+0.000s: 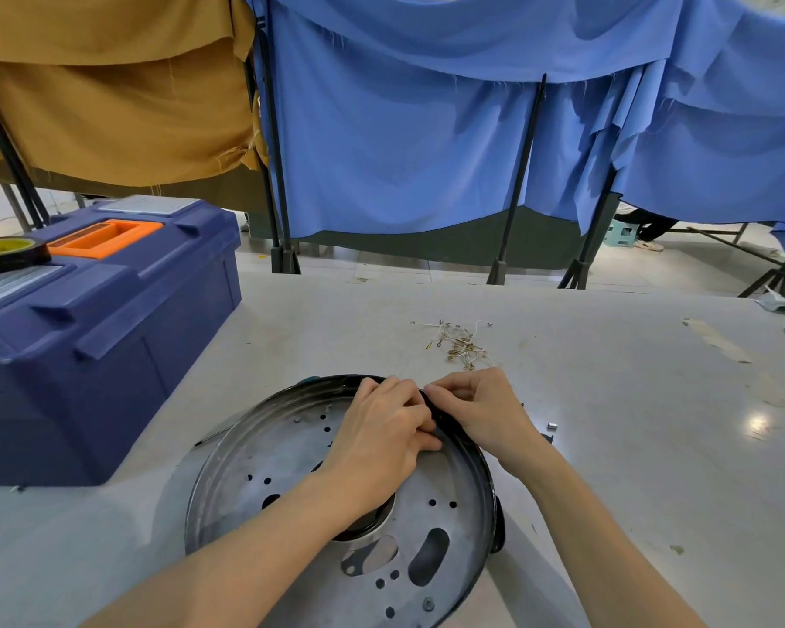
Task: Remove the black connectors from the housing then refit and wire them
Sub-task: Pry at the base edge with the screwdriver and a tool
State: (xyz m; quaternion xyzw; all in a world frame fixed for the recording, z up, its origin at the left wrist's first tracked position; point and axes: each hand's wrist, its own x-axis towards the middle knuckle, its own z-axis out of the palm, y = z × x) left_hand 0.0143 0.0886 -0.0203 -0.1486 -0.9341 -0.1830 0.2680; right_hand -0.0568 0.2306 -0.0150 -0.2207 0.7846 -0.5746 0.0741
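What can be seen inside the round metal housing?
A metal plate with holes and slots, and the left hand at the far rim. It and the right hand cover that spot, so any connector there is hidden.

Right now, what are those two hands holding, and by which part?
Both hold the round metal housing by its black far rim: the left hand from inside, the right hand from outside. What lies under the fingers is hidden.
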